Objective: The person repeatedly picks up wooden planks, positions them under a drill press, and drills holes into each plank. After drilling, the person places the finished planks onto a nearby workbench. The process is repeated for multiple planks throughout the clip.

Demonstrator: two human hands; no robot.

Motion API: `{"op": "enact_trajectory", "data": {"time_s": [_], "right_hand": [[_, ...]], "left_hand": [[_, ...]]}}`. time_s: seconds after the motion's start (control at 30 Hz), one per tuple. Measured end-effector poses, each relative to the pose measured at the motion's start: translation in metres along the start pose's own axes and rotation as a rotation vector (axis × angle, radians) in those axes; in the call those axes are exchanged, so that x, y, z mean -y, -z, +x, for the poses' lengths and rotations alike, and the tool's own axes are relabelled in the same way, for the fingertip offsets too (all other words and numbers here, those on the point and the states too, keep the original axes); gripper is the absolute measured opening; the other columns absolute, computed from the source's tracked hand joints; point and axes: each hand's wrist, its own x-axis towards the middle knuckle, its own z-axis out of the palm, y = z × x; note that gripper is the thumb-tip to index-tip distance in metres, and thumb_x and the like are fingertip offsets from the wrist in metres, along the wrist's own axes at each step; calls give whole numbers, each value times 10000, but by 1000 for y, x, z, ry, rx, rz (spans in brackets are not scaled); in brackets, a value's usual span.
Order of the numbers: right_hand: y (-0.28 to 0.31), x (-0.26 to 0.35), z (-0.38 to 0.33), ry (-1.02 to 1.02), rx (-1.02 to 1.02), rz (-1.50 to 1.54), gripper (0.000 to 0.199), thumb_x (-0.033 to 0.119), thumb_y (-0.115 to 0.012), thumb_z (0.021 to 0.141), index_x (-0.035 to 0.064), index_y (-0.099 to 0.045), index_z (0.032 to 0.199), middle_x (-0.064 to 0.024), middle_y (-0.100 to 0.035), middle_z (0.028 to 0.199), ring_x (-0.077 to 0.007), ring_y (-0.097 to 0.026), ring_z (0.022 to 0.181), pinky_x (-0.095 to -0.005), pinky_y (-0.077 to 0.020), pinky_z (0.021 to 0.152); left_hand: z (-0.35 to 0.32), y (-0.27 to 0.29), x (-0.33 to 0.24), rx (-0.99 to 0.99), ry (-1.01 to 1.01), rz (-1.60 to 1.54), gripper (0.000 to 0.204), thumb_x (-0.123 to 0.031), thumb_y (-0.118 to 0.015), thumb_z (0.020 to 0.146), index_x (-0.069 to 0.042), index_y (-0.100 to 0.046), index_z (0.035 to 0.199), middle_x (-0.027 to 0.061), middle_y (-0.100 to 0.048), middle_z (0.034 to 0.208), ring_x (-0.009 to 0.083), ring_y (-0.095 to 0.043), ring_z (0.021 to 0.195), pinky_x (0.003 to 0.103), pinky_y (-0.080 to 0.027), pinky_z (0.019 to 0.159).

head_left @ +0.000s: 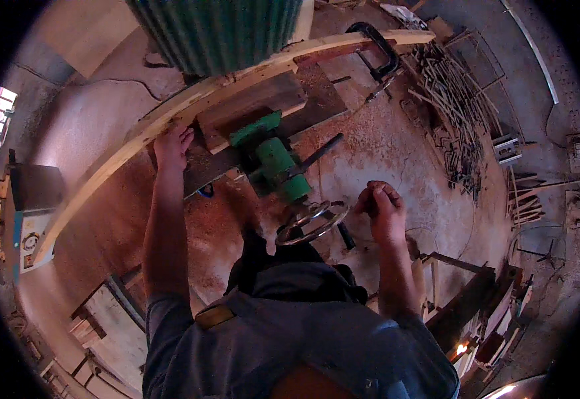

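My left hand (172,145) rests at the near edge of a long, pale wooden beam (125,151), its fingers a little apart. Close beside those fingers lies a thick wooden block (256,108), against the jaw of a green metal vise (278,163). The vise has a shiny handwheel (314,226) on its near side. Right of the wheel, my right hand (384,206) is raised with its fingers curled in, not touching the wheel. What those fingers hold, if anything, is hidden.
A black C-clamp (384,54) grips the beam's far right end. Green corrugated material (217,33) stands beyond the beam. Thin wooden strips (453,100) lie heaped at the right. A machine with a dial (34,239) is at the left, and wooden frames (449,292) stand at lower right.
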Motion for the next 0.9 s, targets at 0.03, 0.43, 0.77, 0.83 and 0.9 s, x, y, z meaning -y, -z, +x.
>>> {"op": "enact_trajectory", "data": {"time_s": [0.03,0.43,0.77,0.83,0.9], "right_hand": [[4,-1,6,-13,6,2,206,155,-514,936,-28,-570,1012,-113,-616,803,-193,-595,666,-321,-493,628],[-36,-46,145,-351,89,648,382,390,-424,967,40,-541,1064,-119,-618,954,-268,-605,870,-448,-480,843],[-254,-17,20,673,770,-1253,241,284,-568,893,66,-667,865,-99,-659,730,-290,-641,664,-412,-517,644],[-242,-17,27,616,782,-1254,211,256,-597,881,64,-678,907,-108,-669,756,-257,-659,698,-398,-519,669],[-222,-2,35,660,729,-930,211,241,-607,878,55,-670,955,-103,-675,798,-221,-659,758,-375,-514,715]], "left_hand": [[4,-1,5,-21,6,4,346,-149,-585,881,-26,-493,1190,130,-606,1017,247,-628,876,336,-551,743],[-1,-10,21,-124,-192,96,251,-183,-616,886,0,-586,1055,119,-641,912,207,-636,737,298,-520,599],[-10,-9,23,-241,-558,708,330,-337,-562,890,-44,-648,1016,135,-647,908,246,-609,836,368,-476,765],[-21,-17,30,-280,-586,738,304,-287,-560,902,-30,-638,1044,129,-647,977,210,-590,896,355,-464,827],[-14,-16,35,-124,-522,402,258,-203,-545,919,1,-628,1052,108,-646,1029,200,-584,922,354,-462,863]]}}
